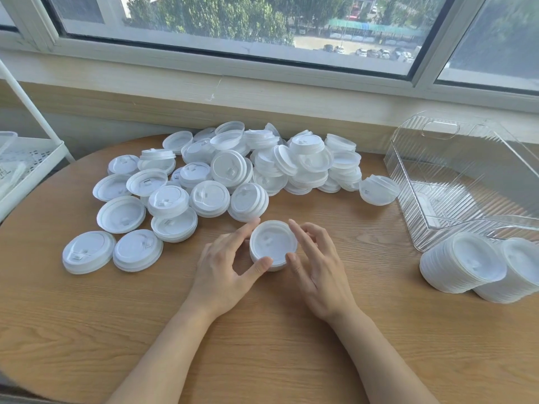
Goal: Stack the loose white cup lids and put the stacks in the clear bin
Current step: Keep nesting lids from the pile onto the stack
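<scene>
A short stack of white cup lids (272,246) stands on the wooden table (262,330) in front of me. My left hand (224,266) holds its left side between thumb and index finger. My right hand (318,269) holds the right side the same way, its other fingers spread. A big heap of loose white lids (233,173) lies behind the hands, spreading to the left. The clear bin (455,182) stands at the right with nothing visible in it. Two tall lid stacks (463,262) lie on their sides in front of the bin.
A window sill and wall run along the table's far edge. A white perforated rack (26,167) stands off the table's left side. One small lid stack (377,189) lies tilted next to the bin's left wall. Bare wood stretches between me and the hands.
</scene>
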Demonstrator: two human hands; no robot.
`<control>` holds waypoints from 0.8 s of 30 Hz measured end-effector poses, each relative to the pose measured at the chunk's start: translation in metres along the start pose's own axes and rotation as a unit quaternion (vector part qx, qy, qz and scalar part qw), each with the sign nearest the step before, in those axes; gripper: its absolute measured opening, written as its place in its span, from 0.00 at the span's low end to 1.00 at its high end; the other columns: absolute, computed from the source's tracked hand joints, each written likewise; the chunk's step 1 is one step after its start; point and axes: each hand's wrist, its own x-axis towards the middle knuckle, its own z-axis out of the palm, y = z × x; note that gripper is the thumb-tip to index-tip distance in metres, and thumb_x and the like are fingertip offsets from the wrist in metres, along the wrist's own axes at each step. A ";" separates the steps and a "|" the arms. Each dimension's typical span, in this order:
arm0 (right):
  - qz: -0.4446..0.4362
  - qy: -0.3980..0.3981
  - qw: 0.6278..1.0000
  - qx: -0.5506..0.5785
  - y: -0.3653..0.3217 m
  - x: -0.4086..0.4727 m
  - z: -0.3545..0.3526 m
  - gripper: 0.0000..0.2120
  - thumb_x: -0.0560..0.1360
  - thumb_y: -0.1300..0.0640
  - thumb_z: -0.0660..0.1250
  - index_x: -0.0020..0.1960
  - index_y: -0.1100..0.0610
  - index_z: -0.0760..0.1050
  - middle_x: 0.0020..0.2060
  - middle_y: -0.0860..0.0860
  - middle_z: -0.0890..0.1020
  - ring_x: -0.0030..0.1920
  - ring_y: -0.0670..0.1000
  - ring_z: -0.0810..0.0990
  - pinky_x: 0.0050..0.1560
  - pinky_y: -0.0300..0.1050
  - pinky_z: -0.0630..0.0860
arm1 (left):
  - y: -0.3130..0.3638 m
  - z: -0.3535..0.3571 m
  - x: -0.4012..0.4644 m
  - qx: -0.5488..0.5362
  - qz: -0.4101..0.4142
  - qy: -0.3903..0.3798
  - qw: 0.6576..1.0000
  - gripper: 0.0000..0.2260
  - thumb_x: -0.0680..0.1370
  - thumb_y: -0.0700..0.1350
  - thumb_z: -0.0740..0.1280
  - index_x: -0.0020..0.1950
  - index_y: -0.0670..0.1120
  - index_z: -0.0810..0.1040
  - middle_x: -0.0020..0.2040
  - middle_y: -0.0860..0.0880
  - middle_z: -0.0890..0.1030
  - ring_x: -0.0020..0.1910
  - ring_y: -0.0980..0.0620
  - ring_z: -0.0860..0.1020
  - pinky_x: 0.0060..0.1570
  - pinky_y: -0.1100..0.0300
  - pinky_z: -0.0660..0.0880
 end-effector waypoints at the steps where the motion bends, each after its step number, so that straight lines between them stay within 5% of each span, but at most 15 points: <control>1: 0.005 -0.010 1.000 0.000 0.001 0.001 0.001 0.27 0.85 0.37 0.55 0.81 0.45 0.65 0.69 0.42 0.68 0.67 0.44 0.70 0.69 0.39 0.67 | 0.000 0.000 0.000 0.003 0.002 0.000 1.000 0.32 0.77 0.73 0.60 0.78 0.63 0.67 0.66 0.68 0.76 0.66 0.69 0.71 0.66 0.68 0.60; 12: 0.032 -0.047 0.998 0.026 0.007 0.004 0.003 0.28 0.84 0.36 0.56 0.82 0.45 0.65 0.69 0.42 0.71 0.72 0.42 0.68 0.73 0.39 0.65 | -0.002 0.001 0.001 0.018 0.004 -0.002 1.000 0.30 0.78 0.72 0.60 0.78 0.62 0.68 0.66 0.67 0.77 0.66 0.67 0.71 0.66 0.71 0.58; 24: 0.046 -0.053 0.996 0.049 0.008 0.006 0.002 0.30 0.81 0.35 0.62 0.79 0.46 0.69 0.64 0.37 0.75 0.67 0.40 0.72 0.69 0.32 0.64 | -0.002 0.004 0.000 0.022 0.003 0.006 1.000 0.32 0.76 0.69 0.63 0.78 0.60 0.70 0.65 0.70 0.72 0.66 0.66 0.71 0.64 0.61 0.63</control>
